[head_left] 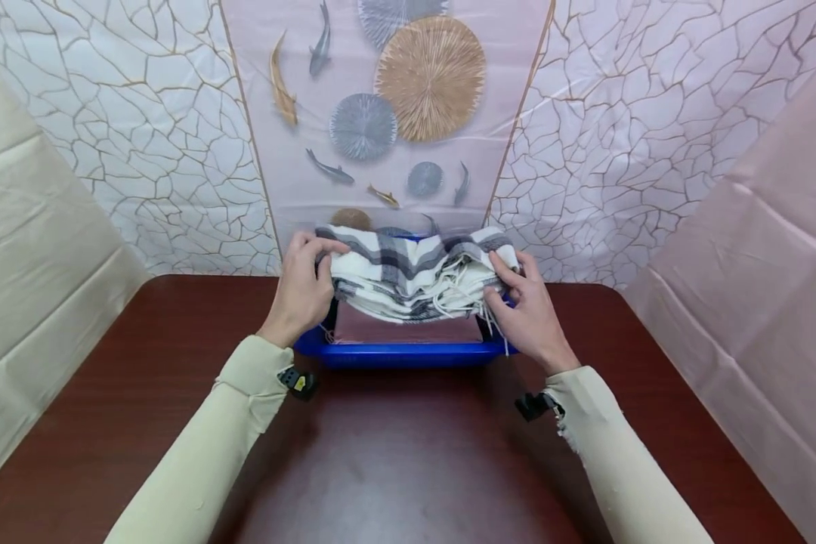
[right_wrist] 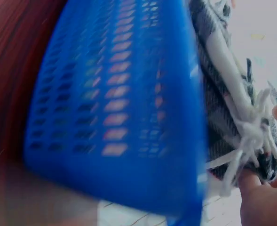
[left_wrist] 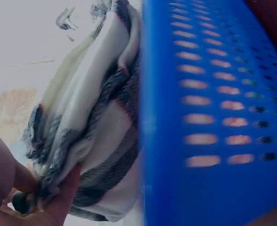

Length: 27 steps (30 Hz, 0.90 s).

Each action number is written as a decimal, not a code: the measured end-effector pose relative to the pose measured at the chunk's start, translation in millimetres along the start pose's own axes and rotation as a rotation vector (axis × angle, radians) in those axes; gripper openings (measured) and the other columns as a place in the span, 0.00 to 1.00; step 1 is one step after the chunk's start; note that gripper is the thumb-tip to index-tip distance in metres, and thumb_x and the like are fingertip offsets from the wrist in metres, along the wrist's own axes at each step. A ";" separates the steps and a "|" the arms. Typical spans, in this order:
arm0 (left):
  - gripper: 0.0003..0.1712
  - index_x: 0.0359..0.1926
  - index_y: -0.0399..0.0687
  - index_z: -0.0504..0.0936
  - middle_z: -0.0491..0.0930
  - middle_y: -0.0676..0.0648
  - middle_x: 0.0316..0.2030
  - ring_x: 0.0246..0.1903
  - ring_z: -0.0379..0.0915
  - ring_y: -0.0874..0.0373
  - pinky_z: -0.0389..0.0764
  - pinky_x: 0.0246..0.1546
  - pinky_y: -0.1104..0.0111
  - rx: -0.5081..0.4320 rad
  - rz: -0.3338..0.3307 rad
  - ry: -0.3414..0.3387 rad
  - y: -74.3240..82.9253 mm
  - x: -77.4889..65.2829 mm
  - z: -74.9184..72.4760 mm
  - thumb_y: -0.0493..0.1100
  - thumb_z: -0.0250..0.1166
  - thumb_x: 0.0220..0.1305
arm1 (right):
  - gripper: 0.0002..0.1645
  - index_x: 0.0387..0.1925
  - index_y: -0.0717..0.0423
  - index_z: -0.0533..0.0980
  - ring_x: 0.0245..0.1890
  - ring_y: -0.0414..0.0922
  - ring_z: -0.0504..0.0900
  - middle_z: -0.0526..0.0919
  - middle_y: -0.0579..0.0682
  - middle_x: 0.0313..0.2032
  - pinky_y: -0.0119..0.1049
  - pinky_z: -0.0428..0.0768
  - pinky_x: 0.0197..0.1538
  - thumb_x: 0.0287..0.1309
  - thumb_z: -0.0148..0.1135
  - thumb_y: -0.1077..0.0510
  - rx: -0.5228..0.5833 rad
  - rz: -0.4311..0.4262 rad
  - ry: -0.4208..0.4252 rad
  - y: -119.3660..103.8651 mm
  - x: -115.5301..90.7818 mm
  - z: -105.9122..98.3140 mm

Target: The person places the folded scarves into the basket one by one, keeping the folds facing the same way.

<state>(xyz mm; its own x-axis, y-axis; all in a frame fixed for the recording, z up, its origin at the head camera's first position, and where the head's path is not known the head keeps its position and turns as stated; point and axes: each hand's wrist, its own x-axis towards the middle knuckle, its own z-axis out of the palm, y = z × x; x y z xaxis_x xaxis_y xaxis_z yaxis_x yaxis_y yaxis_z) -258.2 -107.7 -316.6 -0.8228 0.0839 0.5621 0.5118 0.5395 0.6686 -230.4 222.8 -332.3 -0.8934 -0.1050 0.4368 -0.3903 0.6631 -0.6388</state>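
A folded scarf, white with grey and black checks and white tassels, spans the space between both hands over a blue plastic basket. My left hand pinches its left end, thumb and fingers on the folded layers. At the tasselled right end, my right hand grips the cloth between thumb and fingers. In the left wrist view the scarf bunches above the rim of the perforated basket. White knotted fringe hangs beside the fingers in the right wrist view.
Inside the basket, a pinkish flat surface shows below the scarf. The basket stands at the back of a dark red wooden table. Behind it hangs a patterned cloth backdrop, and pale cloth panels flank both sides.
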 end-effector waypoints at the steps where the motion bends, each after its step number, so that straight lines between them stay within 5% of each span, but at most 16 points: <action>1: 0.20 0.52 0.38 0.84 0.70 0.36 0.50 0.44 0.65 0.45 0.67 0.49 0.56 0.019 -0.013 -0.031 -1.2 -2.5 1.2 0.31 0.45 0.77 | 0.34 0.77 0.46 0.60 0.24 0.44 0.63 0.56 0.53 0.76 0.34 0.66 0.32 0.74 0.54 0.50 -0.003 0.008 -0.014 4.4 -1.9 0.7; 4: 0.21 0.55 0.39 0.83 0.70 0.37 0.52 0.43 0.65 0.46 0.68 0.46 0.57 0.063 -0.071 -0.122 -4.3 -9.6 3.9 0.31 0.44 0.78 | 0.35 0.77 0.48 0.60 0.31 0.45 0.72 0.56 0.54 0.76 0.35 0.70 0.35 0.73 0.55 0.50 -0.011 0.028 -0.064 14.1 -6.6 4.5; 7: 0.22 0.58 0.40 0.81 0.69 0.38 0.54 0.40 0.65 0.46 0.69 0.41 0.58 0.109 -0.167 -0.214 -4.1 -15.0 5.0 0.32 0.42 0.78 | 0.37 0.77 0.51 0.59 0.52 0.51 0.77 0.55 0.56 0.76 0.43 0.75 0.50 0.72 0.56 0.51 -0.052 0.028 -0.095 19.1 -9.5 5.8; 11: 0.22 0.59 0.38 0.79 0.69 0.36 0.54 0.43 0.66 0.46 0.71 0.41 0.59 0.195 -0.251 -0.316 0.0 -18.5 3.9 0.29 0.43 0.75 | 0.40 0.78 0.56 0.57 0.75 0.60 0.58 0.49 0.62 0.78 0.57 0.65 0.70 0.71 0.57 0.49 -0.135 0.045 -0.151 17.7 -11.5 2.0; 17: 0.24 0.60 0.34 0.78 0.71 0.31 0.54 0.46 0.66 0.44 0.74 0.44 0.59 0.305 -0.288 -0.454 5.3 -20.1 0.7 0.25 0.46 0.67 | 0.33 0.72 0.60 0.67 0.71 0.62 0.64 0.52 0.71 0.74 0.57 0.69 0.68 0.70 0.56 0.52 -0.244 0.079 -0.195 9.6 -15.4 -5.6; 24: 0.23 0.57 0.32 0.79 0.70 0.28 0.56 0.40 0.67 0.45 0.76 0.42 0.57 0.348 -0.314 -0.488 6.4 -23.8 -1.5 0.24 0.46 0.66 | 0.24 0.61 0.62 0.79 0.65 0.58 0.67 0.67 0.70 0.66 0.53 0.75 0.54 0.68 0.55 0.57 -0.342 0.055 -0.223 -0.8 -12.8 -6.4; 27: 0.17 0.46 0.33 0.81 0.69 0.28 0.53 0.39 0.69 0.45 0.77 0.42 0.55 0.412 -0.285 -0.498 8.4 -24.3 1.7 0.25 0.46 0.68 | 0.21 0.57 0.62 0.82 0.54 0.55 0.72 0.75 0.66 0.57 0.48 0.74 0.47 0.69 0.54 0.58 -0.403 0.022 -0.269 -3.1 -11.5 -5.8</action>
<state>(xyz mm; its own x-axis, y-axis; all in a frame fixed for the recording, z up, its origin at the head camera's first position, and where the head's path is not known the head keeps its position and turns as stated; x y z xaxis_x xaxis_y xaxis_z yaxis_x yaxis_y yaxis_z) -234.3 -103.8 -325.4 -0.9765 0.2125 0.0370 0.2052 0.8624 0.4629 -217.6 226.3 -331.6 -0.9469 -0.2407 0.2130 -0.3011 0.8961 -0.3261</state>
